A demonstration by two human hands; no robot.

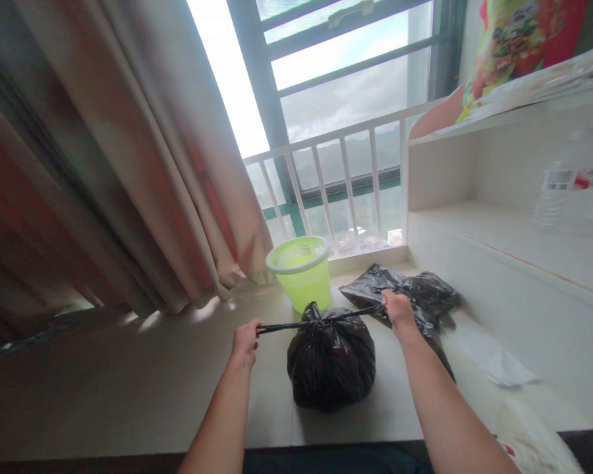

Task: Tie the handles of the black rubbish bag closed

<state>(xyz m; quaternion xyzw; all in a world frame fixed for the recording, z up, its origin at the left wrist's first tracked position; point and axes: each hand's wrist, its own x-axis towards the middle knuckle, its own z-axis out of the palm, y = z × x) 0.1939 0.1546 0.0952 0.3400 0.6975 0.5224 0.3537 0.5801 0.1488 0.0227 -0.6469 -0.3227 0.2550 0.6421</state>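
A full black garbage bag sits on the pale surface in front of me, its neck gathered at the top. Its drawstrings are stretched out taut to both sides. My left hand is closed on the left drawstring, and my right hand is closed on the right one. Just behind the bag stands a light green plastic wastebasket with a pale rim and a perforated upper wall. Beyond my right hand lies a second black plastic bag, flat and crumpled; my forearm hides part of it.
Long curtains hang at the left. A white railing runs before the window. On the right, a white shelf holds a clear plastic bottle and a colourful package. White paper lies low on the right.
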